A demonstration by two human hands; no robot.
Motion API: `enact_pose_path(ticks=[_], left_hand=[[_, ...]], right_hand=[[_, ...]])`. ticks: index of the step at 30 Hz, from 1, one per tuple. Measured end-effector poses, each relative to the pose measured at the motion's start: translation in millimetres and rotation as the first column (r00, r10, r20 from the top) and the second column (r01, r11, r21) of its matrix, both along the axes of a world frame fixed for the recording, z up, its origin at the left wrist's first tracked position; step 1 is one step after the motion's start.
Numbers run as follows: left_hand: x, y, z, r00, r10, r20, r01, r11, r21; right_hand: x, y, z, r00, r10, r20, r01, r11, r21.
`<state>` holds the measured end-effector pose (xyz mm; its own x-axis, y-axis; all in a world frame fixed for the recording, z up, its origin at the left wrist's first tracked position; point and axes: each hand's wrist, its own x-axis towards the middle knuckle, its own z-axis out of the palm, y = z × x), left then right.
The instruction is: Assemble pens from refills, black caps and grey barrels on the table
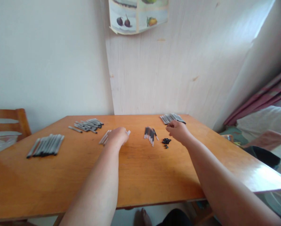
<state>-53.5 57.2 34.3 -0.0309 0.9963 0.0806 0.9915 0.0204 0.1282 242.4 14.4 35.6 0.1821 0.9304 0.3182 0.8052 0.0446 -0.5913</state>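
My left hand is closed, with the pale end of a pen barrel sticking out at its right side; the rest of it is hidden by the hand. Several whitish pen barrels lie on the table just left of that hand. My right hand hovers with its fingers pinched; whatever may be between the fingertips is too small to see. Below and left of it is a small heap of black pen caps. Between the hands lies a group of dark pen refills with pale ends.
Grey-white pens with black ends form a row at the left, a loose pile at the back left and a stack at the back right. The wooden table meets the wall behind. A chair stands left.
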Motion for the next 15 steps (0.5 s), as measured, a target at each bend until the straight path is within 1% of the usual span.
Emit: enact_pose_path(ticks=[2, 4, 7, 10, 15], left_hand=[[2.0, 0.4, -1.6, 1.0, 0.0, -0.029, 0.0, 1.0, -0.011], [3.2, 1.2, -2.5, 0.999, -0.005, -0.045, 0.003, 1.0, -0.025], [4.6, 2.1, -3.4, 0.998, -0.006, -0.058, 0.004, 0.999, -0.036], [5.9, 2.4, -5.1, 0.999, -0.005, -0.046, 0.004, 1.0, -0.03], [6.3, 3.8, -9.3, 0.999, -0.023, -0.047, 0.023, 1.0, -0.004]], right_hand=[[7.3, 8.4, -7.3, 0.996, -0.044, 0.083, 0.044, 0.999, 0.001], [16.6, 15.1, -15.3, 0.987, -0.074, 0.145, 0.088, 0.992, -0.089], [27.6, 22.8, -24.3, 0.978, -0.067, 0.197, 0.111, 0.969, -0.219], [30.7, 27.8, -28.7, 0.974, -0.053, 0.219, 0.118, 0.947, -0.297], [27.0, 28.0, -31.2, 0.965, -0.068, 0.252, 0.156, 0.923, -0.352]])
